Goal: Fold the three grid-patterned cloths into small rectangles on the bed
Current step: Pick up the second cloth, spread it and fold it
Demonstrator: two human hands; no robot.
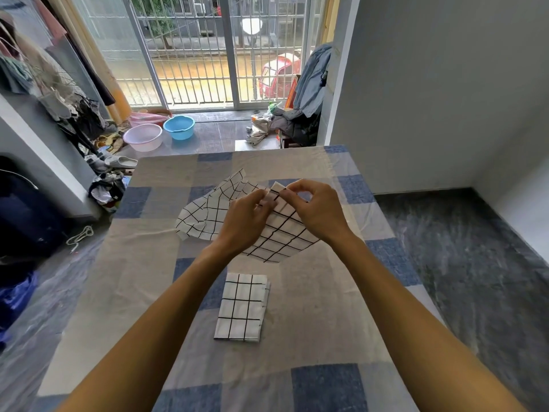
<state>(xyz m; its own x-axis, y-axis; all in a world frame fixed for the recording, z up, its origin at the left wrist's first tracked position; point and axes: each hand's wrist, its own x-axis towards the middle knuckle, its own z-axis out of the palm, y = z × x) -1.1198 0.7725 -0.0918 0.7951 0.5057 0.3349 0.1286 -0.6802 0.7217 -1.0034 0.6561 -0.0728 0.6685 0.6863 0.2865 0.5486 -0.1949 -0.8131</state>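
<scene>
One white cloth with a black grid (pixel 242 307) lies folded into a small rectangle on the bed (pixel 133 278), near me. Farther off, my left hand (pixel 246 218) and my right hand (pixel 315 209) pinch the top edge of an unfolded grid cloth (pixel 279 236) and hold it lifted above the bed. Behind and left of it lies a further crumpled grid cloth (pixel 208 212), partly hidden by my left hand.
The bed's sheet has grey and blue squares. A wall (pixel 430 84) stands to the right, with dark floor (pixel 475 263) beside the bed. Beyond the bed's far edge are basins (pixel 179 126), shoes, piled clothes (pixel 297 120) and a barred glass door.
</scene>
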